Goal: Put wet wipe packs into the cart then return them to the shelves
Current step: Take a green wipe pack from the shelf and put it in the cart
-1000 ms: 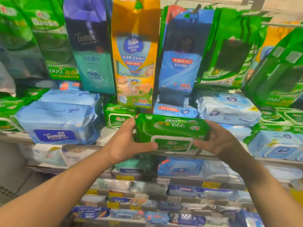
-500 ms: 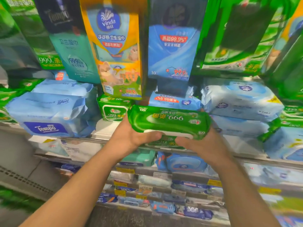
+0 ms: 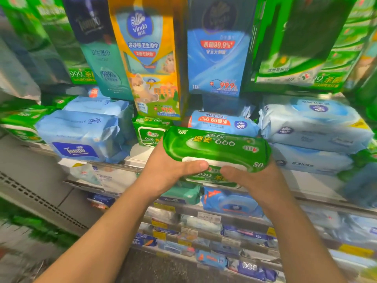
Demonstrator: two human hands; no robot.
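both hands, left hand and right hand, grip the green wet wipe pack by its ends before the shelf; likely being returned, next sliding it into the gap.

Two hands: left hand, right hand. One green pack between them. Two big light-blue packs stacked on the right. Two blue Tempo packs on the left.
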